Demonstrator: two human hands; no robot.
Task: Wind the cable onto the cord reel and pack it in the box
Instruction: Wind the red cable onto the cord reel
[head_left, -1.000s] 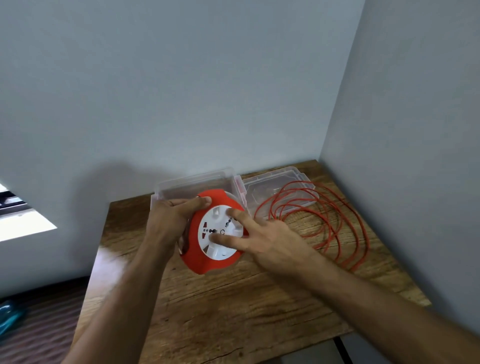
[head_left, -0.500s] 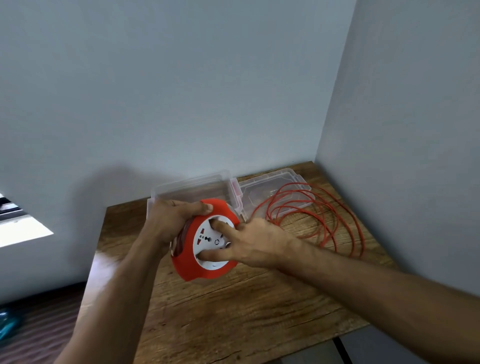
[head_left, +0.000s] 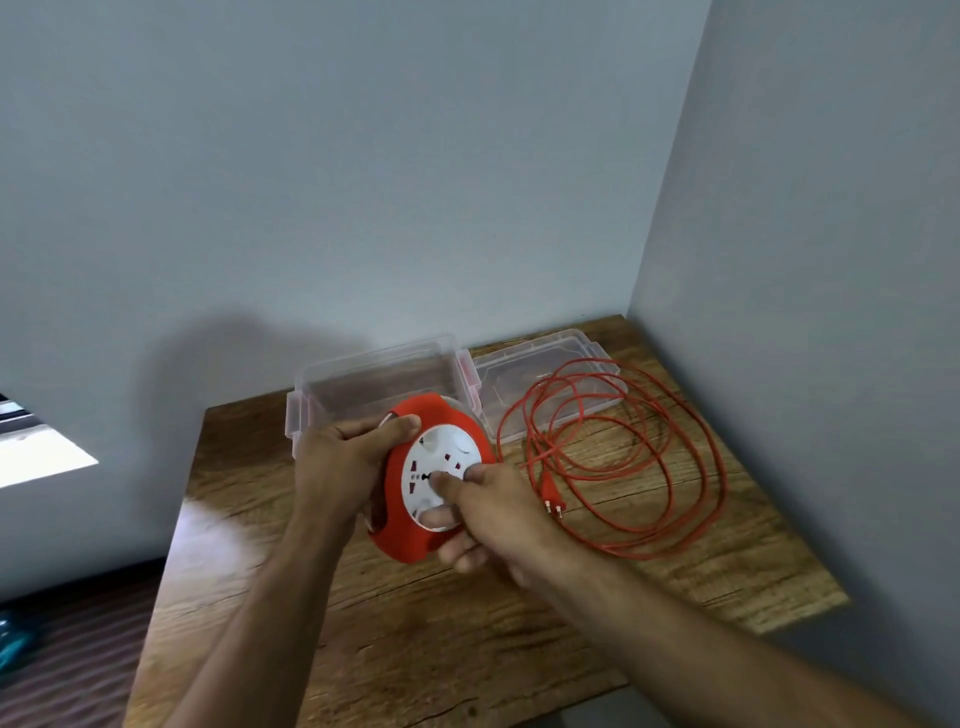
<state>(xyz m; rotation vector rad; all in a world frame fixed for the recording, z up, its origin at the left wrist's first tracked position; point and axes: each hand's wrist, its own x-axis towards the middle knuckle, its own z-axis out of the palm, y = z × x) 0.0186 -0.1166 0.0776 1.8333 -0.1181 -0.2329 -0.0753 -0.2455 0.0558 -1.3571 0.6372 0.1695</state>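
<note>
Since 1 second ago the right hand (head_left: 498, 512) has moved lower across the cord reel's (head_left: 434, 480) white socket face, fingertips pressing it and lower fingers curled under the red rim, while the left hand (head_left: 345, 457) grips the reel's left edge above the wooden table (head_left: 467, 639). Behind stands 1 clear plastic box (head_left: 379, 382), empty, with 1 lid (head_left: 540, 376) beside it. 1 red cable (head_left: 623, 462) lies loosely coiled partly over the lid, its plug (head_left: 553, 499) near the right hand.

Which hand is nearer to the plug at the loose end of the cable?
The right hand. It rests on the white face of the reel, just left of the plug on the table. The left hand grips the reel's far side, farther from it.
</note>
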